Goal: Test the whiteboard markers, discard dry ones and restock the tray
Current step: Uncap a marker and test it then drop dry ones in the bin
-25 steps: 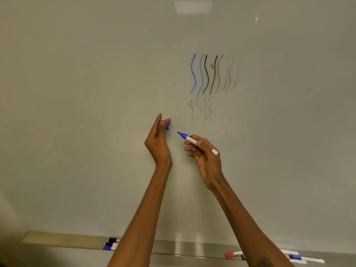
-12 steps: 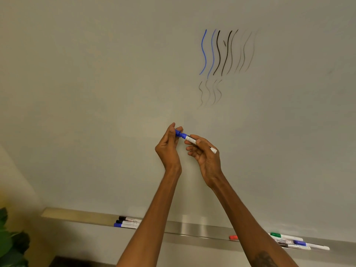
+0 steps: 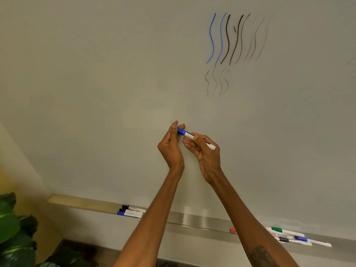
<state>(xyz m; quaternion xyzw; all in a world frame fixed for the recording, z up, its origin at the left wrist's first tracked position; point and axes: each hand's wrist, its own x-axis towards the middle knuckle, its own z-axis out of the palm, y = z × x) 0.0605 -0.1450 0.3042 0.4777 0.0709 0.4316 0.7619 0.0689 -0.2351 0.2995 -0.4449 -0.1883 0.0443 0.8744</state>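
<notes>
The left hand (image 3: 170,149) and left forearm (image 3: 154,218) are bare. The right hand (image 3: 207,153) and right forearm (image 3: 242,209) are bare. A dark tattoo (image 3: 263,256) marks the right forearm near the lower frame edge; its design is unreadable.

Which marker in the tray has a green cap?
The green-capped marker, rearmost in the right-hand cluster on the tray, nearest the whiteboard. The others there are capped red, blue or black.
</notes>
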